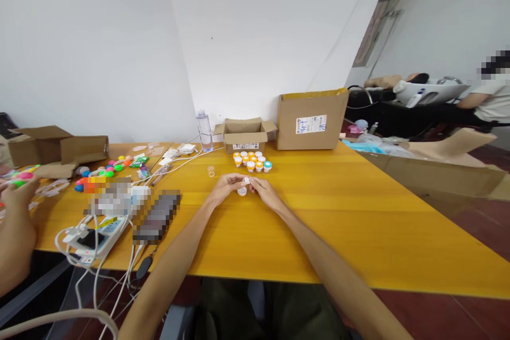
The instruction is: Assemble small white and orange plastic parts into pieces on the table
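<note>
My left hand [228,186] and my right hand [265,191] meet over the table, fingertips closed on a small white piece [246,180] with dark marks. Its exact kind is too small to make out. Just below it, a small round container with a white top [241,191] stands between the hands, partly covered by the fingers. Beyond them several small jars [250,166] are grouped together, with orange, white and teal rims or lids. A small clear cup or ring [211,171] lies left of my left hand.
Behind the jars are an open cardboard box [244,143], a large closed box [313,122] and a clear bottle [205,132]. At left lie a power strip [98,239] with cables, a blurred dark device [157,217] and coloured balls [109,170]. Another person's hand [18,199] works there.
</note>
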A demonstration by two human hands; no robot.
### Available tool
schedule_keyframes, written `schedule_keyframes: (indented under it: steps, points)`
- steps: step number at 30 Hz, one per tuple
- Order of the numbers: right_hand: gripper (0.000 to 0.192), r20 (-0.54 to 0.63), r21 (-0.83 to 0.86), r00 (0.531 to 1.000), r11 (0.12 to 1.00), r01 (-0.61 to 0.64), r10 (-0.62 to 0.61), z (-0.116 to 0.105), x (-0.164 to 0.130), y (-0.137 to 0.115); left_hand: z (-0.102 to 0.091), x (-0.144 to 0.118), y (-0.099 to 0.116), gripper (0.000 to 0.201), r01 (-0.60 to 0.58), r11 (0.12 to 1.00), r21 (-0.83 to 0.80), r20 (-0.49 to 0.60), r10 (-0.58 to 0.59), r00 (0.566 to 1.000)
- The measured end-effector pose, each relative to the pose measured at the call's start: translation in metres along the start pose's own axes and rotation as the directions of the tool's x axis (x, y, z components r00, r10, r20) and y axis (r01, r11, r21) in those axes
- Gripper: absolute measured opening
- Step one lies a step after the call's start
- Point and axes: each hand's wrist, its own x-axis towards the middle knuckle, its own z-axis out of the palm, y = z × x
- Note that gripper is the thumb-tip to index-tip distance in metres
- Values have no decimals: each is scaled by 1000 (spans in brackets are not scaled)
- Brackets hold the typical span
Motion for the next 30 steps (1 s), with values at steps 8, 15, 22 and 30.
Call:
schedule_keyframes:
  steps: [8,15,22,30]
  points:
    - [57,10,24,1000,1000,-11,11,0,1,2,-1,5,-3,36,-73,992,100,-2,73,997]
    - [58,-21,29,1000,999,-21,21,1,1,2,-11,10,-7,16,-97,943,318,-169,157,973]
    - [50,-52,26,999,1000,-4,5,1,0,1,-24,3,-5,11,10,729,685,-262,234,936]
    - [42,-76,-8,997,1000,20,-21,-1,-1,-1,-30,-3,0,18,199,461,865,-306,168,937]
